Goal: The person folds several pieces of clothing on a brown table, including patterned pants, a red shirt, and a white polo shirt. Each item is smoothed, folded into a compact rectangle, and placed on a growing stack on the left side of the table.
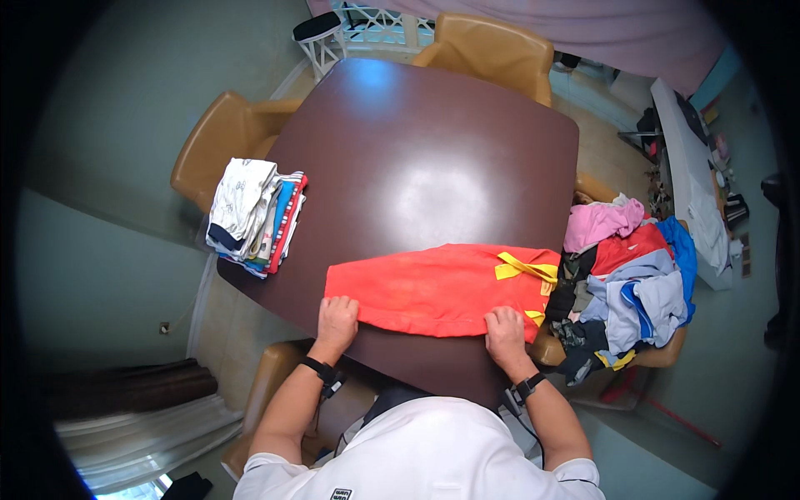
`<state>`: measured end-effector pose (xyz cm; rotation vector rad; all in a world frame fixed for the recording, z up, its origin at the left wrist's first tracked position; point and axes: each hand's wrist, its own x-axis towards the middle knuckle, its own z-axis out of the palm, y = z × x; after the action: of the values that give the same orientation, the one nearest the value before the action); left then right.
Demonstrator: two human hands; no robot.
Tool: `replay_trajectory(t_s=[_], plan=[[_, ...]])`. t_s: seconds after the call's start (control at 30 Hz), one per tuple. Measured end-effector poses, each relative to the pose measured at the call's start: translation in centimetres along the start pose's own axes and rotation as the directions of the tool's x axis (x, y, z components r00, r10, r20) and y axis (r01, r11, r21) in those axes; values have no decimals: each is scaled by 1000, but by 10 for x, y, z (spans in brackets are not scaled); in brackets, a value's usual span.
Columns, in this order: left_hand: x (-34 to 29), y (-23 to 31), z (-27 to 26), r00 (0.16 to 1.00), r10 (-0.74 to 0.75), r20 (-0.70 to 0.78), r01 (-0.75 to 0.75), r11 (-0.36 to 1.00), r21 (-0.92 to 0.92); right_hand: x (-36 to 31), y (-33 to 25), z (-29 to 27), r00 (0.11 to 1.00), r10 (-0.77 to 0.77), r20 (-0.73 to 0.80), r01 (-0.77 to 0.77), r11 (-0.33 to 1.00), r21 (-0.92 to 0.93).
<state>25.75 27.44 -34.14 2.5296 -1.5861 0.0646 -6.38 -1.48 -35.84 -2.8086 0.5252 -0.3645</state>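
A pair of red drawstring pants (417,292) lies folded lengthwise across the near side of the table, its yellow drawstring (527,267) at the right end. My left hand (338,319) grips the near left corner, fingers curled over the cloth. Farther right along the same edge, my right hand (505,325) is closed on the fabric just short of the waist end. The fingertips of both hands are partly hidden.
A stack of folded clothes (243,208) sits at the table's left edge. To the right, a loose heap of mixed clothes (621,267) covers a tan chair. More tan chairs (492,54) surround the dark brown table (367,183). A black-topped stool (317,27) stands beyond the far left corner.
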Motion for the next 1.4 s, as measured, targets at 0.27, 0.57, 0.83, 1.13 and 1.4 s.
replay_trajectory(t_s=[0.27, 0.57, 0.83, 1.13, 1.4], plan=[[157, -35, -77, 945, 113, -307, -108, 994, 32, 111, 74, -62, 942, 242, -232, -196, 959, 204], [264, -49, -174, 820, 193, -539, -106, 976, 189, 189, 107, -163, 879, 173, -443, -123, 983, 140], [165, -69, -119, 909, 149, -389, -74, 977, 201, 115, 68, -123, 959, -160, -234, 136, 984, -113], [-54, -90, 2, 995, -84, 48, 78, 990, 119, -19, 3, -15, 990, -118, 80, 115, 993, 40], [-77, -108, -32, 710, -393, 584, 168, 900, 402, -24, -32, -16, 982, -110, 155, 76, 974, 211]])
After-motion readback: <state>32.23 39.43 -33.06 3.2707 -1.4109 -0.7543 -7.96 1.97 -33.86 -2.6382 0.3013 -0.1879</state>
